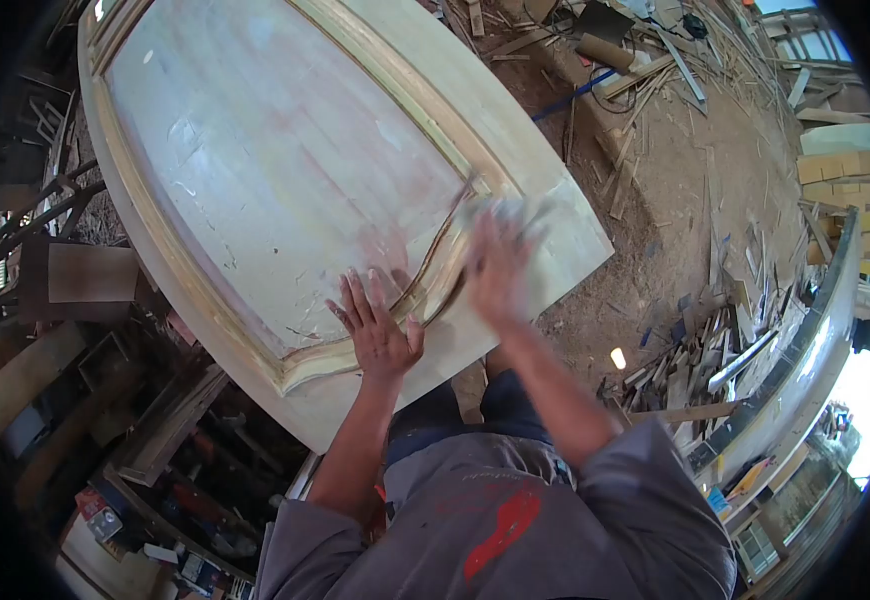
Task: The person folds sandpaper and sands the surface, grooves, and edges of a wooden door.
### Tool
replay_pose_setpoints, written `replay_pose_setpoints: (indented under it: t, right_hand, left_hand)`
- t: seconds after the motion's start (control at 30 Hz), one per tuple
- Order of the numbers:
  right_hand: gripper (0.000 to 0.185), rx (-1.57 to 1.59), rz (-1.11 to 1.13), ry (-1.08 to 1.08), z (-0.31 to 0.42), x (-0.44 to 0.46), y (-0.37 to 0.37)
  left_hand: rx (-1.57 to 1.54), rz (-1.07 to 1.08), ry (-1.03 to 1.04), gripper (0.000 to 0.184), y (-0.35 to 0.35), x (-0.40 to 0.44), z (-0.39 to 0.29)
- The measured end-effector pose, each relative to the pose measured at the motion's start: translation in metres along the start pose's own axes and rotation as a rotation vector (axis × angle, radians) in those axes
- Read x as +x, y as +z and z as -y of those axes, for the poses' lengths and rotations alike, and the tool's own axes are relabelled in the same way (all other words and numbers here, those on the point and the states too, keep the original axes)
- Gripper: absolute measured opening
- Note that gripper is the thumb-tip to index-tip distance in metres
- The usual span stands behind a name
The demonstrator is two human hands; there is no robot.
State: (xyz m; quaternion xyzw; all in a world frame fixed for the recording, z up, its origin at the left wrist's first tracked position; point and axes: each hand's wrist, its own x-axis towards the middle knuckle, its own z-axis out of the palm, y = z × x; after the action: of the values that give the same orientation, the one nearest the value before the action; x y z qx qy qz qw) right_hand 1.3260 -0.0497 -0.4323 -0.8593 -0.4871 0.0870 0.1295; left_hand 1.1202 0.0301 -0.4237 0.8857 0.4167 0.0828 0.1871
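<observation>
A large pale wooden door panel (285, 150) lies in front of me, with a raised curved moulding (442, 267) framing its smooth centre. My left hand (383, 335) rests open on the lower moulding, fingers spread towards the centre. Farther right, my right hand (498, 265) is over the moulding's corner, its fingers smeared by motion. Something greyish (510, 215) shows at those fingertips, too blurred to name. Dark brown lines run along the moulding between the two hands.
Wood offcuts (645, 75) and scraps litter the dusty floor (690, 170) beyond the panel. More scraps (695, 350) are piled on the right, near a long pale curved piece (790, 385). Dark timber frames (170, 430) and a brown board (93, 274) stand on the left.
</observation>
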Motion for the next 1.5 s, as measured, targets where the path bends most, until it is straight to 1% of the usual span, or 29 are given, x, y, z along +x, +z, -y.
replay_pose_setpoints:
  t: [0.03, 0.13, 0.23, 0.33, 0.43, 0.47, 0.6, 0.7, 0.73, 0.77, 0.83, 0.87, 0.97, 1.0, 1.03, 1.1, 1.13, 1.23, 1.27, 1.37, 1.4, 1.47, 1.5]
  right_hand:
    - [0.060, -0.033, 0.103, -0.045, 0.011, -0.024, 0.005]
    - [0.064, 0.068, 0.018, -0.038, 0.007, -0.037, 0.018]
    - [0.068, 0.070, 0.036, 0.099, 0.003, -0.031, 0.022]
    - [0.073, 0.057, 0.012, 0.231, -0.004, 0.004, 0.015]
    - [0.071, 0.174, -0.056, 0.141, 0.014, -0.017, 0.007]
    - [0.068, 0.155, -0.084, 0.188, 0.004, -0.008, 0.011]
    - [0.070, 0.214, -0.158, 0.278, -0.020, 0.046, -0.012]
    - [0.070, 0.197, -0.131, 0.267, 0.002, 0.015, 0.006]
    - [0.070, 0.247, -0.125, 0.210, 0.011, 0.000, 0.006]
    - [0.070, 0.225, -0.133, 0.198, 0.008, -0.004, 0.012]
    - [0.071, 0.184, -0.148, 0.173, 0.000, 0.005, 0.006]
    - [0.072, 0.144, -0.160, 0.230, -0.010, 0.020, 0.004]
    - [0.072, 0.167, -0.236, 0.349, -0.026, 0.063, 0.001]
    - [0.071, 0.208, -0.274, 0.344, -0.019, 0.056, 0.002]
    - [0.071, 0.197, -0.237, 0.301, -0.009, 0.038, 0.006]
    - [0.071, 0.181, -0.146, 0.218, 0.017, -0.010, 0.019]
    - [0.072, 0.233, -0.155, 0.208, 0.022, -0.016, 0.014]
    - [0.071, 0.186, -0.204, 0.275, -0.007, 0.025, 0.000]
    - [0.070, 0.184, -0.258, 0.317, -0.020, 0.046, -0.001]
    - [0.069, 0.138, -0.245, 0.329, -0.019, 0.052, 0.001]
    - [0.069, 0.146, -0.213, 0.291, -0.006, 0.036, -0.003]
    - [0.069, 0.224, -0.162, 0.211, 0.010, -0.013, 0.011]
    - [0.068, 0.271, -0.132, 0.170, 0.017, -0.019, 0.004]
  left_hand:
    - [0.006, 0.003, -0.005, 0.088, 0.001, -0.002, 0.000]
    - [0.009, 0.008, -0.024, 0.094, 0.004, -0.002, 0.000]
    - [0.015, -0.021, 0.006, 0.093, 0.004, -0.004, 0.000]
    - [0.067, -0.020, 0.005, 0.087, 0.004, -0.001, -0.003]
    - [0.068, -0.004, -0.002, 0.087, 0.003, 0.000, -0.004]
    - [0.072, -0.005, 0.002, 0.087, 0.003, -0.002, -0.003]
    - [0.076, -0.014, 0.005, 0.086, 0.006, 0.000, -0.006]
    - [0.078, -0.015, 0.016, 0.086, 0.005, -0.002, -0.005]
    - [0.079, -0.015, 0.019, 0.086, 0.004, 0.000, -0.005]
    - [0.076, -0.008, 0.019, 0.085, 0.003, -0.001, -0.004]
    - [0.071, 0.005, 0.017, 0.085, 0.002, -0.001, -0.005]
    - [0.066, -0.003, 0.034, 0.085, 0.003, -0.002, -0.004]
    - [0.055, -0.025, 0.068, 0.086, 0.002, -0.006, -0.001]
    - [0.046, -0.030, 0.079, 0.087, 0.004, -0.006, 0.000]
    - [0.039, -0.041, 0.089, 0.088, 0.005, -0.002, 0.000]
    - [0.069, 0.010, 0.111, 0.090, 0.002, 0.000, -0.001]
    - [0.085, 0.037, 0.121, 0.092, 0.000, 0.001, -0.002]
    - [0.035, 0.115, 0.270, 0.093, -0.002, 0.006, -0.009]
    - [0.015, 0.166, 0.311, 0.097, 0.002, 0.008, -0.010]
    - [0.009, 0.204, 0.369, 0.099, 0.013, 0.027, -0.035]
    - [0.078, 0.215, 0.368, 0.101, 0.020, 0.028, -0.034]
    - [0.030, 0.167, 0.371, 0.102, 0.023, 0.027, -0.032]
    - [0.012, 0.146, 0.368, 0.102, 0.020, 0.026, -0.031]
